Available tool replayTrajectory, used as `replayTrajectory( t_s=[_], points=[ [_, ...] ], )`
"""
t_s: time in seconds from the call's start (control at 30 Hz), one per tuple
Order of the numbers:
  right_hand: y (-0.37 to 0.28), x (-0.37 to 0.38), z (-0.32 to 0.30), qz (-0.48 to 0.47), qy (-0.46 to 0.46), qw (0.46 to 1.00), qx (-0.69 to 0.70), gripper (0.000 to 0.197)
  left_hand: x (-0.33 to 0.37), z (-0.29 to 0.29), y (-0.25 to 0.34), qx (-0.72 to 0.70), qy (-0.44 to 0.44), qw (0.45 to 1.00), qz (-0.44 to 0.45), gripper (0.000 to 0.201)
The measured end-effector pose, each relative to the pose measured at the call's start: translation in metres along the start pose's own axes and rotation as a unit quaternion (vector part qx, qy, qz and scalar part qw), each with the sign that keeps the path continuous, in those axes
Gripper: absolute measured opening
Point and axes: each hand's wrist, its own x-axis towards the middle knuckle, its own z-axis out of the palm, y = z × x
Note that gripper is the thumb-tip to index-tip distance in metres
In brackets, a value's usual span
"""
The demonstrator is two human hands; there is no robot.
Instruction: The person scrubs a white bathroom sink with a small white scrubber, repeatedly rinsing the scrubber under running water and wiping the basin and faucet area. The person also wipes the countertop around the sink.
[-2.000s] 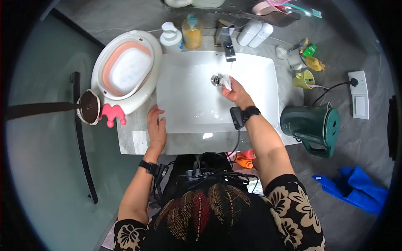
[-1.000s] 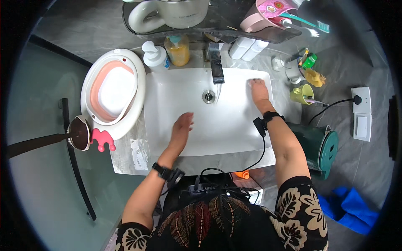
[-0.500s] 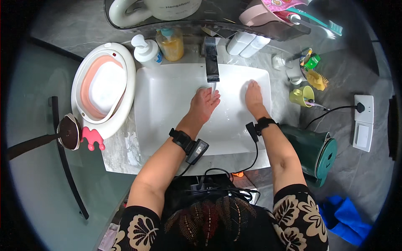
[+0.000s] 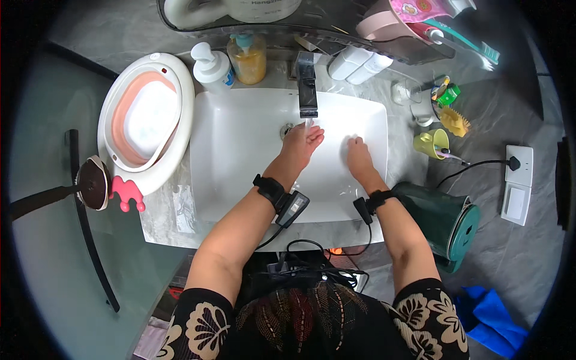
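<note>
My left hand (image 4: 302,146) is under the black faucet (image 4: 307,90) in the white sink (image 4: 240,174). A thin stream of water runs onto its fingers, which are apart and slightly bent; it holds nothing. At the right side of the basin, my right hand (image 4: 359,159) hangs low with its fingers pointing down and away. They look loosely extended with nothing seen in them, though they are foreshortened; whether they touch the basin I cannot tell. Black straps with small devices circle both wrists. Beside my left hand, the round drain (image 4: 287,129) is partly visible.
Left of the sink stands a white and pink folding basin (image 4: 147,120). A white pump bottle (image 4: 211,69) and an amber soap bottle (image 4: 248,60) stand behind. To the right are a yellow cup (image 4: 427,144), a yellow brush (image 4: 454,121) and a green bin (image 4: 441,222). Cables (image 4: 306,270) hang in front.
My left hand has shifted slightly right and stays under the water. The right hand has drawn back toward me along the basin's right side. The whole view has shifted a little.
</note>
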Motion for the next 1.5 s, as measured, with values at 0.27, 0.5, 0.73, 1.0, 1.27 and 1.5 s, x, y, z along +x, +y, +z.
replayTrajectory(
  t_s=[0.27,0.5,0.73,1.0,1.27,1.5],
  points=[
    [0.035,0.049,-0.075,-0.08,0.179,0.965,-0.173,0.013,-0.005,-0.006,-0.008,0.129,-0.044,0.99,-0.028,0.033],
    [0.034,-0.059,-0.002,-0.093,-0.115,0.98,-0.135,0.012,-0.028,-0.064,0.005,0.394,-0.008,0.919,0.023,0.031],
    [-0.018,0.012,0.022,0.121,0.013,0.913,0.391,0.023,-0.09,-0.16,0.048,0.654,0.033,0.725,0.212,0.033],
    [-0.208,0.017,0.021,-0.087,0.089,0.902,0.413,0.021,-0.179,-0.195,0.095,0.73,0.004,0.603,0.321,0.026],
    [-0.325,0.093,0.035,-0.123,0.15,0.883,0.427,0.021,-0.185,-0.204,0.097,0.68,-0.072,0.574,0.45,0.026],
    [-0.278,-0.004,0.034,-0.44,-0.101,0.849,0.274,0.012,-0.187,-0.223,0.102,0.629,-0.043,0.597,0.496,0.036]
  ],
)
